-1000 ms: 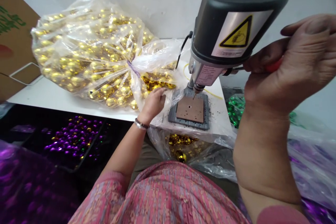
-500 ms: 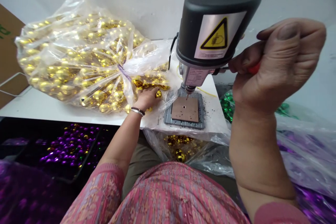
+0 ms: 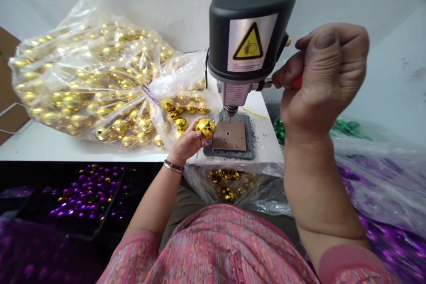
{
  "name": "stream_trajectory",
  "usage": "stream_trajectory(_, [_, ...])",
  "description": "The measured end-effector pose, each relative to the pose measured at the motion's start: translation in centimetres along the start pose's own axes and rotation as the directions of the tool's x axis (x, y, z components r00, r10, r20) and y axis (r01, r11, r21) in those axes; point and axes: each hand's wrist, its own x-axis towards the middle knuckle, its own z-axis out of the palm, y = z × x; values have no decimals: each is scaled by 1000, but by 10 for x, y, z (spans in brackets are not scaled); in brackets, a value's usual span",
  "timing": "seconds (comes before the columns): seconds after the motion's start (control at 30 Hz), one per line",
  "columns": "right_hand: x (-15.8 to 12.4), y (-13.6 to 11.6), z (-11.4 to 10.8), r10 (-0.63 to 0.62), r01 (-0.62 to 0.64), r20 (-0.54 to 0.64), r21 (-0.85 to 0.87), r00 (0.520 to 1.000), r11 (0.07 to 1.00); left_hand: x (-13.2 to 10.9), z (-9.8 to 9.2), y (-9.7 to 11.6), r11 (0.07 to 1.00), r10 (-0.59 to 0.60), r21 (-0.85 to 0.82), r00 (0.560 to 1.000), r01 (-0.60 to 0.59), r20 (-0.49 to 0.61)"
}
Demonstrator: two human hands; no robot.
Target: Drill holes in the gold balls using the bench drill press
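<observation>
A shiny gold faceted ball (image 3: 205, 128) is gripped in the fingers of my left hand (image 3: 188, 144), just left of the drill press base. My right hand (image 3: 328, 77) is closed around the red-handled feed lever (image 3: 297, 82) on the right side of the drill press (image 3: 248, 31). The drill bit (image 3: 230, 120) points down above a brown board (image 3: 229, 136) with a small hole, and is apart from the ball. Behind my left hand, loose gold balls (image 3: 181, 123) spill from the mouth of a clear bag.
A large clear bag of gold balls (image 3: 83, 84), tied with a purple strip, fills the table's left. Dark shavings lie around the grey base (image 3: 249, 153). Below the front edge hangs a plastic bag (image 3: 196, 179) with gold balls. Purple balls (image 3: 86, 195) sit lower left; purple and green ones lie right.
My left hand has come up from the loose gold balls with one ball in its fingers. My right hand stays on the lever. The whole view has shifted slightly.
</observation>
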Motion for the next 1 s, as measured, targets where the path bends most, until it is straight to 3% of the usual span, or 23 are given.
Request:
stream_trajectory(0.17, [7,3,3,-35,35,7,-28,999,999,9,10,-1,931,12,366,998,10,-57])
stream_trajectory(0.27, [24,6,10,-40,39,-34,-24,999,999,12,16,4,897,25,441,1000,-17,-10])
stream_trajectory(0.33, [39,9,16,18,-22,-74,-52,997,998,12,18,4,921,3,390,1000,-2,-3])
stream_trajectory(0.43, [57,15,21,118,-126,-98,-85,988,988,13,19,0,980,-89,175,995,97,-49])
stream_trajectory(0.53, [67,24,22,127,-137,-98,-101,987,985,13,18,-4,987,-154,-61,986,150,-69])
stream_trajectory(0.63, [71,31,21,123,-140,-117,-151,985,978,13,17,-6,985,-148,-98,986,139,-83])
stream_trajectory(0.83, [76,35,17,98,-189,-217,-448,971,874,23,23,-8,975,-91,195,990,110,-104])
stream_trajectory(1.0, [79,37,16,154,-221,-186,-431,970,875,34,29,-11,899,-65,421,988,119,-139])
